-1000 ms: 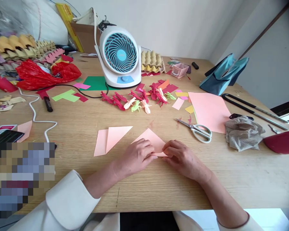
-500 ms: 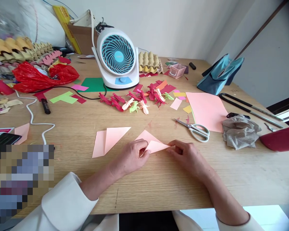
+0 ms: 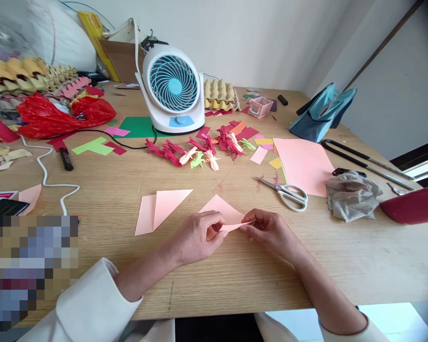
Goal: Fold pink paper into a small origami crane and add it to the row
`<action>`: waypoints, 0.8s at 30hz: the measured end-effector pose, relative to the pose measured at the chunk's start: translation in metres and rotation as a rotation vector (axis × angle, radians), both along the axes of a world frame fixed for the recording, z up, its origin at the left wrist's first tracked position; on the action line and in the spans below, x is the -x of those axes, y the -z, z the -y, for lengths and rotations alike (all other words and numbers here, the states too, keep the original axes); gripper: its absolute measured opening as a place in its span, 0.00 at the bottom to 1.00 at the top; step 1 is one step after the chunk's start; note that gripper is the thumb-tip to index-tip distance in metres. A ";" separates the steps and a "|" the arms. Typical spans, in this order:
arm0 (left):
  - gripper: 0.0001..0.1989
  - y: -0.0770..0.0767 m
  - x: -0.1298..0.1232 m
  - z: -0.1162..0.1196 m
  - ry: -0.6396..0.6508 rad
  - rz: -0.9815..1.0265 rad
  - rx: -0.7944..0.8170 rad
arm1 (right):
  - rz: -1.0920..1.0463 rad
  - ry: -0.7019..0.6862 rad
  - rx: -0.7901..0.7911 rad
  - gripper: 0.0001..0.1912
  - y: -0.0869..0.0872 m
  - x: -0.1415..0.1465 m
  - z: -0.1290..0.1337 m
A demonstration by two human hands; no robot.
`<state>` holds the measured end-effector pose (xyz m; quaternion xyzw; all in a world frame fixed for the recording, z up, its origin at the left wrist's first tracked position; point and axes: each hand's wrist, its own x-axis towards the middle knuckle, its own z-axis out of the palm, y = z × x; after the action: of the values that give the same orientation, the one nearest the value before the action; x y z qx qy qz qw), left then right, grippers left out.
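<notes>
A folded light pink paper [image 3: 221,209] lies between my hands near the table's front, its upper corner pointing away from me and its near edge raised. My left hand [image 3: 199,235] pinches the left end of that edge between thumb and fingers. The right end is pinched by my right hand [image 3: 269,232]. Left of them rests a second pink piece [image 3: 164,206], with one part folded to a point. Scissors [image 3: 285,192] with white handles lie beyond my right hand. Small folded paper figures [image 3: 199,151] in red, pink and green form a row farther back.
A white fan [image 3: 174,90] stands at the back. On the right are a large pink sheet [image 3: 303,166], a crumpled grey cloth [image 3: 353,195], a blue bag [image 3: 319,116] and a dark red object [image 3: 413,206]. A white cable [image 3: 44,171] and red plastic bag [image 3: 46,114] lie left.
The near flap of the held paper has tilted up, so it now shows as a narrow strip. My right hand has shifted slightly left, and both hands still pinch the paper.
</notes>
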<state>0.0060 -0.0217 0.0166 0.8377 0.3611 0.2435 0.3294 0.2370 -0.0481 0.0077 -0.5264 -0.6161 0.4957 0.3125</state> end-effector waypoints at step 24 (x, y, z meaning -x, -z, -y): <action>0.08 -0.014 -0.010 -0.001 0.201 -0.228 -0.250 | 0.084 -0.076 -0.163 0.06 0.000 0.001 0.002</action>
<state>0.0162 -0.0205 0.0307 0.9261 0.2778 0.1558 0.2023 0.2362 -0.0498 0.0076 -0.4960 -0.6863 0.4329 0.3092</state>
